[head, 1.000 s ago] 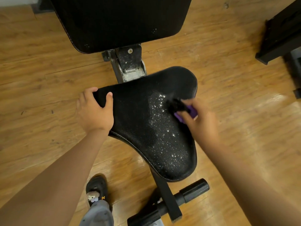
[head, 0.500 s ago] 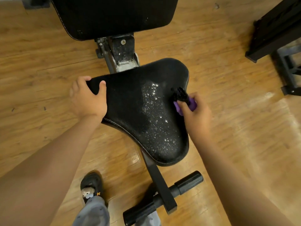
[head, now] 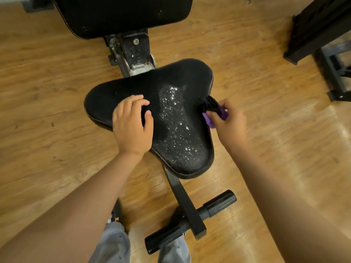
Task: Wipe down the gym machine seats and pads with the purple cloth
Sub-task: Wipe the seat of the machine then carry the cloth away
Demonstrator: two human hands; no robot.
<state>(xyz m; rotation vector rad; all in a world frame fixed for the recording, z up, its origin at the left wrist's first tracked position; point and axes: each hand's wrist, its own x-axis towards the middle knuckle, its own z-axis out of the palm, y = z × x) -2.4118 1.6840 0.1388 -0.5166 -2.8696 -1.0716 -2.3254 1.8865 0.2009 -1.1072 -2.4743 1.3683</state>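
The black triangular gym seat [head: 182,80] lies below me, with white droplets [head: 174,120] spread down its middle and right side. My left hand [head: 131,126] rests on the seat's left half, fingers loosely bent and thumb on the surface, holding nothing. At the seat's right edge my right hand [head: 229,126] grips a purple item [head: 209,120] with a black ribbed piece [head: 210,105] sticking out toward the seat. Most of the purple item is hidden inside the hand, so I cannot tell its shape. The black back pad [head: 123,14] stands beyond the seat.
A worn metal hinge bracket [head: 134,52] joins seat and back pad. The bench's black beam and padded foot bar [head: 190,223] run toward my legs and dark shoe [head: 116,215]. Black machine frames [head: 322,29] stand at the upper right on the wooden floor [head: 47,82].
My left hand let go of the seat's left corner and moved right onto the seat top. My right hand with the purple item shifted slightly toward the right edge.
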